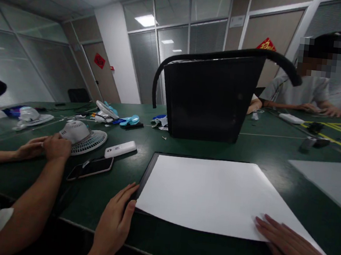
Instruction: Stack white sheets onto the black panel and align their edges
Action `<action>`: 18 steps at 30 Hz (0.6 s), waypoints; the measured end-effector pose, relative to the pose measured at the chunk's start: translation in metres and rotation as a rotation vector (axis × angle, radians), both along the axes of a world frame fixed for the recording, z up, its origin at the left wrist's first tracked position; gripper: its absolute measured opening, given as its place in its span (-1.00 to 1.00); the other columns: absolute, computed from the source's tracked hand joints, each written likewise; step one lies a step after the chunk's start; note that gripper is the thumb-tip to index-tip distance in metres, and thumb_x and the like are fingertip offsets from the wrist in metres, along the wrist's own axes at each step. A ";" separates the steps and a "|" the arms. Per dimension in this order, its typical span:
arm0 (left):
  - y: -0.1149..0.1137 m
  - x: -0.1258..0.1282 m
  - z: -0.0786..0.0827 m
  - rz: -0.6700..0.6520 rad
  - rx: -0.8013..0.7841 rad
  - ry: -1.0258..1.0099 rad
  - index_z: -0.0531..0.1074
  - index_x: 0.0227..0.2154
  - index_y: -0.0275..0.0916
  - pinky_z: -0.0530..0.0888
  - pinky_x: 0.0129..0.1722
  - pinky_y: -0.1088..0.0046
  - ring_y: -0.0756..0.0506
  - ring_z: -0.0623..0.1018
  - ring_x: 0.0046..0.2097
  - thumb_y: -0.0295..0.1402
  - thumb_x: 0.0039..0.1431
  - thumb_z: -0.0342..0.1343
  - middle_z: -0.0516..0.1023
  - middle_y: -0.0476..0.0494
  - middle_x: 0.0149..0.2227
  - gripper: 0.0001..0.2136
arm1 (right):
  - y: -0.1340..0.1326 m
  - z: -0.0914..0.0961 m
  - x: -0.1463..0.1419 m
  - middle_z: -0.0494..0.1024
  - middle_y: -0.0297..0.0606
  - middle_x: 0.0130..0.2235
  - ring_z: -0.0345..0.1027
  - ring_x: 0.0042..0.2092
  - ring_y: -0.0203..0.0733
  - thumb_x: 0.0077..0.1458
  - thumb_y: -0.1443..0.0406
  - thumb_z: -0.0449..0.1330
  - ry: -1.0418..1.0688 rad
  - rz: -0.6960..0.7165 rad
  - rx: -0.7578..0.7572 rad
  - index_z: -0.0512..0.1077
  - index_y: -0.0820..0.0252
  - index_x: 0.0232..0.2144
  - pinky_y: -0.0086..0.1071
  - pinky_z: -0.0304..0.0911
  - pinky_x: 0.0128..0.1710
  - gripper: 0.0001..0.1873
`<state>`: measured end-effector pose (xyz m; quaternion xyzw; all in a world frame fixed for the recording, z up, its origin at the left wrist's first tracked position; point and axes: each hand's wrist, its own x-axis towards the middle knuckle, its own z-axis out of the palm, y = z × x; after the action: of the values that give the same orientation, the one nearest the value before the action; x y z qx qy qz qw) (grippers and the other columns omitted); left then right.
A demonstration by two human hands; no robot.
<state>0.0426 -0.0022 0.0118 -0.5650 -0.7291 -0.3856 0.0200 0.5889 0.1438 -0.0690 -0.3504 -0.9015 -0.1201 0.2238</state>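
A large white sheet of paper (206,192) lies in front of me on a thin black board or folder (147,175), which shows along the sheet's left and far edges. My left hand (116,217) is at the near left corner, its fingers stretched out against the dark edge and the thumb apart; it grips nothing. Over the near right part of the sheet my right hand (303,251) rests with its fingers extended and flat, holding nothing. The sheet's near edge curves slightly.
Beyond the paper stands a black box-like object (210,99) with a black tube arched over it. A co-worker's hands (55,148) hold a fan part at left, near a phone (91,168) and a white device (121,149). Another sheet (329,180) lies right; another person sits behind.
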 end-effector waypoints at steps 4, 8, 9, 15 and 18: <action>0.001 0.001 0.003 0.037 0.039 0.008 0.59 0.30 -0.16 0.52 0.39 -0.14 -0.38 0.59 0.37 0.08 0.53 -0.03 0.63 -0.30 0.33 -0.43 | -0.008 0.024 -0.017 0.20 -0.40 0.49 0.27 0.40 0.19 0.61 0.06 -0.05 0.013 0.000 -0.124 0.15 -0.31 0.55 0.23 0.44 0.30 -0.44; 0.006 0.004 0.007 0.009 -0.041 0.114 0.73 0.11 -0.06 0.53 0.37 -0.20 -0.41 0.63 0.32 0.09 0.46 0.09 0.66 -0.25 0.30 -0.53 | -0.011 0.037 -0.028 0.20 -0.43 0.48 0.24 0.41 0.17 0.61 0.05 -0.05 0.028 0.022 -0.222 0.16 -0.35 0.53 0.23 0.37 0.32 -0.46; 0.007 0.005 0.007 -0.012 -0.051 0.146 0.77 0.02 -0.02 0.53 0.37 -0.21 -0.42 0.63 0.33 0.08 0.45 0.09 0.67 -0.22 0.29 -0.56 | -0.012 0.038 -0.029 0.19 -0.43 0.49 0.22 0.42 0.18 0.61 0.04 -0.04 0.030 0.024 -0.244 0.16 -0.35 0.53 0.25 0.34 0.34 -0.46; 0.011 0.006 0.005 0.052 -0.105 0.200 0.79 0.02 -0.03 0.52 0.36 -0.29 -0.46 0.59 0.36 0.06 0.46 0.03 0.66 -0.27 0.29 -0.52 | -0.018 0.037 -0.026 0.18 -0.42 0.50 0.18 0.45 0.19 0.60 0.04 0.00 0.088 0.020 -0.224 0.19 -0.33 0.53 0.31 0.21 0.44 -0.45; 0.011 0.006 0.005 0.079 -0.135 0.197 0.77 0.07 -0.04 0.50 0.38 -0.26 -0.44 0.57 0.38 0.04 0.46 0.00 0.63 -0.28 0.32 -0.51 | -0.017 0.031 -0.020 0.18 -0.35 0.51 0.19 0.45 0.25 0.58 -0.03 0.02 0.163 -0.058 -0.122 0.17 -0.24 0.55 0.41 0.12 0.48 -0.40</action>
<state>0.0485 0.0087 0.0164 -0.5711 -0.7697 -0.2769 0.0686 0.5693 0.1268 -0.0385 -0.3978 -0.8754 -0.0426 0.2713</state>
